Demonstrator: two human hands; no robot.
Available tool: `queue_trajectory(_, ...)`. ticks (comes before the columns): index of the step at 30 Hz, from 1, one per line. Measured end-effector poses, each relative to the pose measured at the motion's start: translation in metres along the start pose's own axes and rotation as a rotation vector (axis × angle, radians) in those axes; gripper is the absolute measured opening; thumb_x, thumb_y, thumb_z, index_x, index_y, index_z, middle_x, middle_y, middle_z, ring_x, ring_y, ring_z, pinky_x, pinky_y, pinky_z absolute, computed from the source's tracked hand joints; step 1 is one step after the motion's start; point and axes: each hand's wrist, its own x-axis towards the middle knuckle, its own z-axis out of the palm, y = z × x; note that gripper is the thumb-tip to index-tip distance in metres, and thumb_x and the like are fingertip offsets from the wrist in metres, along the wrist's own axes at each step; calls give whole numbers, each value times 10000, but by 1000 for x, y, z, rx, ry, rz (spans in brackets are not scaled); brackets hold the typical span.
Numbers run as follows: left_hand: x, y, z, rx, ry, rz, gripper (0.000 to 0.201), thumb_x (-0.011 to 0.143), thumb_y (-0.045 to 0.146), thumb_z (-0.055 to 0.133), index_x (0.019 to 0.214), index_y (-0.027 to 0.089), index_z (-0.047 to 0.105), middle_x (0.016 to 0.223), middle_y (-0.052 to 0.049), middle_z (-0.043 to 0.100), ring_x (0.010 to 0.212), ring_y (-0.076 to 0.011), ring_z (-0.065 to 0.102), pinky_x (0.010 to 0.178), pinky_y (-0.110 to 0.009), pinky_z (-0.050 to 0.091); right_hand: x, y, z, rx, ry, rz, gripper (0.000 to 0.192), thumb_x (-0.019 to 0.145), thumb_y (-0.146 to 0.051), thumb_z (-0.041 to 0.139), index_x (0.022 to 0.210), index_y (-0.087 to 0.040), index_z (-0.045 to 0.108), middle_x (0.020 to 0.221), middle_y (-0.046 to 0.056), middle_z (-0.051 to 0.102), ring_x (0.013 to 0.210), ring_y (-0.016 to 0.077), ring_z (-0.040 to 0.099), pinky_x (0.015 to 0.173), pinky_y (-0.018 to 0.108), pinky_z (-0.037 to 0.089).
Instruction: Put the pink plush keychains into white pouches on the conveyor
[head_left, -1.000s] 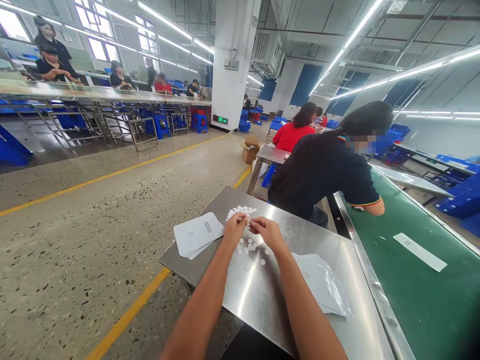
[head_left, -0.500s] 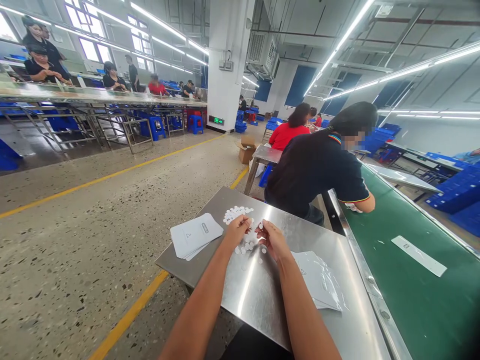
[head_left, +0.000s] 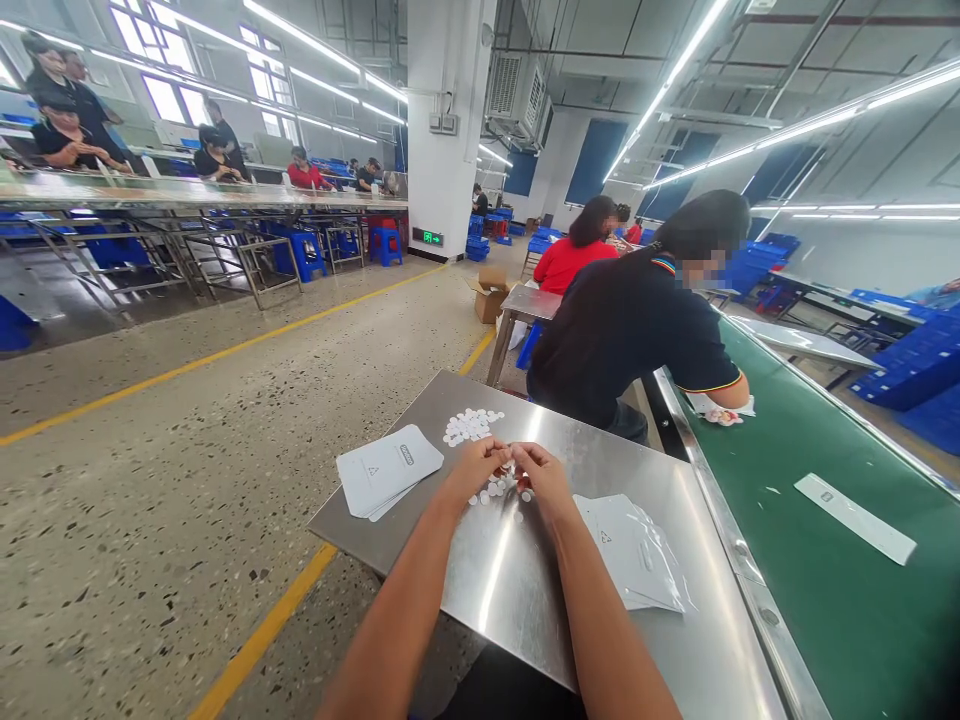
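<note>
My left hand (head_left: 471,467) and my right hand (head_left: 541,473) meet fingertip to fingertip over a steel table (head_left: 525,590). They pinch at something small between them, too small to make out. Under the fingers lie several loose small white discs (head_left: 497,489). A denser pile of the same white discs (head_left: 468,426) sits just beyond my left hand. A stack of white printed pouches (head_left: 385,469) lies to the left of my left hand. Clear plastic bags (head_left: 631,552) lie to the right of my right forearm.
A person in a black shirt (head_left: 634,325) sits ahead at the green conveyor belt (head_left: 810,560), which carries a white strip (head_left: 855,503). Another person in red (head_left: 568,262) sits further on. A yellow floor line (head_left: 262,630) runs by the table's left edge. More people work at benches far left.
My hands parted slightly half a second ago and have now come back together over the loose discs. The white strip on the belt has drifted to the right.
</note>
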Motion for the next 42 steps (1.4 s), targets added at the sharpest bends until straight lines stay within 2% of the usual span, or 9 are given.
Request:
queue_trajectory(4,0,-1,0,-61,-20,-34,345,713,476,626,776,143,564,683,2,555,608,-108,530,619,-247,436,-2,3,6,-20,110,-91,313,666,-482,678,769,-190,628,624,-22,532,527,102,444,472,230,411)
queue_trajectory(9,-4,1,-2,-79,-61,-38,313,679,426,685,789,157,569,637,19,550,582,-93,500,571,-211,398,-3,3,10,-14,160,-115,308,686,-483,660,747,-185,614,602,-27,521,511,98,430,474,231,386)
queue_trajectory(15,-4,2,-3,-133,-66,-40,282,674,394,697,752,157,566,642,15,548,587,-91,494,585,-212,394,-2,-2,-1,41,252,-107,304,715,-494,604,767,-197,563,585,-51,460,498,80,405,477,216,364)
queue_trajectory(19,-2,1,-1,-214,-43,-51,317,701,447,654,709,152,537,647,11,523,590,-90,489,601,-220,402,-6,-1,-9,20,163,-3,280,684,-394,617,875,-189,615,681,-9,553,503,81,442,431,203,352)
queue_trajectory(22,-2,3,0,-266,-19,-62,322,686,448,665,707,158,526,667,15,516,607,-87,488,608,-215,400,-10,2,-8,-6,98,82,235,691,-359,566,812,-174,645,641,2,552,487,87,453,404,200,354)
queue_trajectory(28,-4,8,3,-310,2,-85,324,654,425,703,724,154,540,669,18,524,615,-96,506,626,-232,407,-13,4,-1,-15,11,177,351,755,-512,512,722,-172,589,679,20,545,482,98,489,368,203,369)
queue_trajectory(34,-2,4,5,-331,20,-42,292,688,399,682,729,151,532,676,19,521,601,-87,492,655,-244,423,-17,3,1,18,-105,139,385,695,-554,626,697,-182,523,682,-11,522,518,84,481,426,192,390)
queue_trajectory(39,2,-3,-1,-296,139,33,279,743,439,610,733,175,519,664,37,481,600,-73,448,637,-203,394,-18,1,-3,39,-92,97,407,713,-571,606,667,-184,486,647,-29,491,506,72,449,431,186,363)
queue_trajectory(42,0,-3,-1,-219,105,29,269,761,441,588,751,174,564,667,33,490,581,-72,433,600,-200,376,-19,-1,-7,45,-73,94,433,717,-595,586,658,-182,474,622,-34,472,474,65,418,402,182,316)
